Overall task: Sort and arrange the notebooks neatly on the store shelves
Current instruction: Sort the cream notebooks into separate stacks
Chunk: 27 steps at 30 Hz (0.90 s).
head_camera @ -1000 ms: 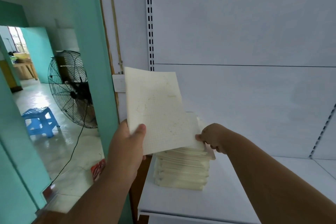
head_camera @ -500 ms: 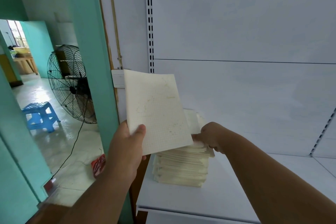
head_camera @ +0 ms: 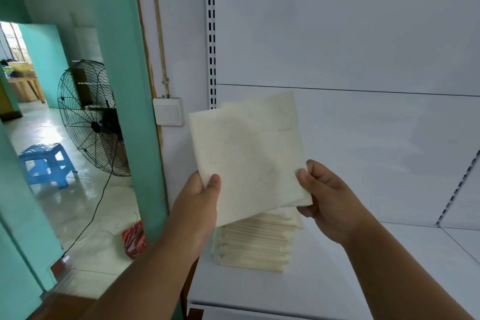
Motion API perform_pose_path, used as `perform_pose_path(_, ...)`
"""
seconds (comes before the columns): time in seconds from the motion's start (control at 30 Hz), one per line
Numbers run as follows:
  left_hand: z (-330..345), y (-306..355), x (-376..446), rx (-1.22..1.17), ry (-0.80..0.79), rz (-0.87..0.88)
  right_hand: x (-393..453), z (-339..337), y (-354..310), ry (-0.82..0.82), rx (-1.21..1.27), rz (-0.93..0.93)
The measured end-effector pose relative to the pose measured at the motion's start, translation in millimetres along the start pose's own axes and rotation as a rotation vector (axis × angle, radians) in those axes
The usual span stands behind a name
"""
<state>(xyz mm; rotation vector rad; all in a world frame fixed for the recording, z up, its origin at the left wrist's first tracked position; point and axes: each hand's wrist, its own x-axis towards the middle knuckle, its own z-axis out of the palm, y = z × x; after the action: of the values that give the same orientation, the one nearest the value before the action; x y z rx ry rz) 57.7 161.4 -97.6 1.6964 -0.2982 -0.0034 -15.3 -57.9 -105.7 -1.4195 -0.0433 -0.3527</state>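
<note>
- The left hand [head_camera: 200,200] is raised in front of the chest, forearm rising from the lower left, and pinches the lower left corner of a thin cream-coloured notebook [head_camera: 246,161]: thumb pressed flat on the front cover, the other fingers hidden behind it.
- The right hand [head_camera: 324,195] comes in from the lower right, wrist bent slightly inward, and grips the lower right edge of a second cream notebook [head_camera: 288,112] lying just behind the first; its thumb lies on the front, its curled fingers wrap the edge.
- The two notebooks overlap, tilted a little anticlockwise, held up in the air above the shelf.
- Directly below them a squared stack of cream notebooks [head_camera: 253,244] sits on the flat white metal shelf [head_camera: 337,288], near its left end and close to the white back panel [head_camera: 363,138].
- A white slotted upright rail [head_camera: 211,34] runs up behind the held notebooks.
- To the left stand a teal door frame [head_camera: 124,86], a white wall switch [head_camera: 168,115], a black wire-guard floor fan [head_camera: 91,122] and a blue plastic stool [head_camera: 46,163] on the glossy floor.
</note>
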Motion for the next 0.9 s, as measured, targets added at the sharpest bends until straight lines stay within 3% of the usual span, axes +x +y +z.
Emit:
perform_pose_path(0.3, 70.3, -3.9, -28.8, 0.109, -0.074, 0.089, -20.0, -39.5, -31.2, 0.225, -0.427, 0.146)
perform_pose_path(0.47, 138.3, 0.8, -48.5, 0.075, -0.116, 0.122, -48.5, -96.8, -33.1, 0.478, -0.393, 0.138)
perform_pose_path(0.63, 244.2, -1.2, -80.3, 0.096, -0.112, 0.144, -87.4, -204.5, -24.5, 0.601, -0.266, 0.214)
perform_pose_path(0.9, 446.0, 5.4, -155.7, 0.086, -0.126, -0.020, -166.8, -386.6, -38.3, 0.814, -0.297, 0.330)
